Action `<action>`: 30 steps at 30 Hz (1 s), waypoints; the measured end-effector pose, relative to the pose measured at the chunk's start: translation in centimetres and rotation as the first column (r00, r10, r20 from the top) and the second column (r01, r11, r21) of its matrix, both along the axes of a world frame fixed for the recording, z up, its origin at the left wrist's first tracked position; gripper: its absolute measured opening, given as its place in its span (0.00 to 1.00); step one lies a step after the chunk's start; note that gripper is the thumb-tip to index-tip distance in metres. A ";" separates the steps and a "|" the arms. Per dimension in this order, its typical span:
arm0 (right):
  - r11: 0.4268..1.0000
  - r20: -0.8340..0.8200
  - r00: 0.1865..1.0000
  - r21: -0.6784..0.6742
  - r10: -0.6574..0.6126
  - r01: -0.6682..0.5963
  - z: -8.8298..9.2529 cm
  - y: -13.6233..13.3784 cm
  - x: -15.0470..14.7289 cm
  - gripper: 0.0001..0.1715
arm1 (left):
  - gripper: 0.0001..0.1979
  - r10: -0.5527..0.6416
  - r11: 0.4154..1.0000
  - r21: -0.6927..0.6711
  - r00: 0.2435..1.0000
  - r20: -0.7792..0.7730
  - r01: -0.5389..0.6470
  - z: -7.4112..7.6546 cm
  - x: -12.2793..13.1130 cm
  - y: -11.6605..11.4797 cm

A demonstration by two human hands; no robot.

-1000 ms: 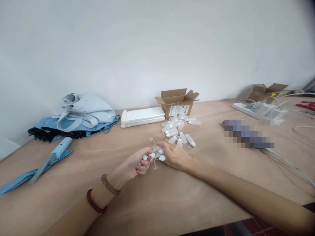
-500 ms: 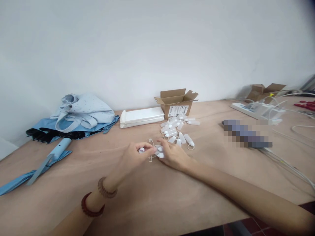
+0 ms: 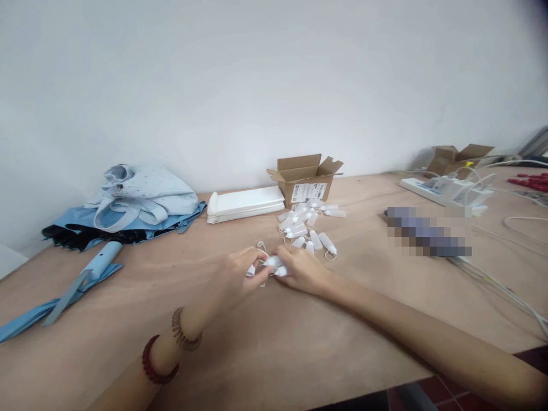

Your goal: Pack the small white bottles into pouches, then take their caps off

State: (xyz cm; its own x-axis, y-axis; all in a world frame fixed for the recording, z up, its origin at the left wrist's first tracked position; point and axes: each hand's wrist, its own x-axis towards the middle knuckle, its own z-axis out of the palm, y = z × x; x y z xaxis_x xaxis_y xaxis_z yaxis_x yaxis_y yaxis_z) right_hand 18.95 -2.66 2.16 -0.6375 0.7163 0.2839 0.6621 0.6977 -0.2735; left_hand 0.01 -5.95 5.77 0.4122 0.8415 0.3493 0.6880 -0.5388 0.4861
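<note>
My left hand [image 3: 237,271] and my right hand [image 3: 302,269] meet low on the plywood table [image 3: 274,342]. The left fingers pinch a small white plastic bottle [image 3: 251,270] with a thin white cord looped near it. The right fingers press on two similar bottles [image 3: 274,262] between the hands, and I cannot tell exactly which hand holds which. Just beyond lies a loose heap of several such corded bottles [image 3: 302,225], apart from both hands. Beads and a coiled band circle my left wrist.
Behind the heap stand an open cardboard box [image 3: 305,182] and a stack of white paper sleeves [image 3: 245,204]. Blue fabric with a blue tube [image 3: 103,258] lies left. A power strip [image 3: 440,191] with cables, a second box [image 3: 458,160] and a pixelated object [image 3: 428,231] lie right.
My left hand has turned and moved closer to my right hand, and the bottles between them have shifted. The view has drifted slightly.
</note>
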 end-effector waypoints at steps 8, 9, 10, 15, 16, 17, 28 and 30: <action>0.999 0.027 0.999 -0.006 -0.036 0.037 -0.6 0.2 -0.5 0.11 | 0.23 0.135 0.929 -0.366 0.972 0.192 -0.057 -0.2 0.4 0.7; 0.999 0.016 0.999 -0.006 -0.042 0.042 -0.6 0.2 -0.5 0.11 | 0.21 0.139 0.924 -0.378 0.971 0.193 -0.057 0.0 0.3 0.7; 0.999 0.007 0.999 -0.011 -0.044 0.044 -0.6 0.2 -0.6 0.12 | 0.19 0.142 0.927 -0.370 0.972 0.190 -0.063 0.2 0.3 0.7; 0.999 0.017 0.999 -0.033 -0.031 0.031 -0.6 0.1 -0.6 0.15 | 0.14 0.114 0.963 -0.262 0.981 0.157 -0.070 0.5 0.4 0.3; 0.999 0.024 0.999 -0.030 -0.031 0.032 -0.5 0.1 -0.6 0.15 | 0.16 0.106 0.963 -0.262 0.982 0.153 -0.063 0.4 0.4 0.4; 0.999 0.031 0.999 -0.028 -0.032 0.033 -0.5 0.1 -0.6 0.15 | 0.19 0.104 0.956 -0.287 0.983 0.154 -0.056 0.3 0.4 0.5; 0.998 0.097 0.993 0.009 -0.064 0.063 -0.2 0.0 -0.7 0.13 | 0.14 0.131 0.930 -0.364 0.972 0.194 -0.053 0.4 0.4 0.3; 0.998 0.112 0.992 0.012 -0.065 0.065 -0.2 -0.1 -0.7 0.14 | 0.19 0.171 0.878 -0.477 0.960 0.221 -0.046 0.2 0.5 0.4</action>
State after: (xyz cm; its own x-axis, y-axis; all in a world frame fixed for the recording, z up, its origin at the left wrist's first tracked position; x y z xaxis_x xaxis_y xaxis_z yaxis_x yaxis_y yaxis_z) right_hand 18.22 -2.71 1.95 -0.6178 0.7551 0.2193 0.7324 0.6541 -0.1891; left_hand 0.54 -5.54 5.95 0.2602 0.9655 -0.0130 0.5514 -0.1376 0.8228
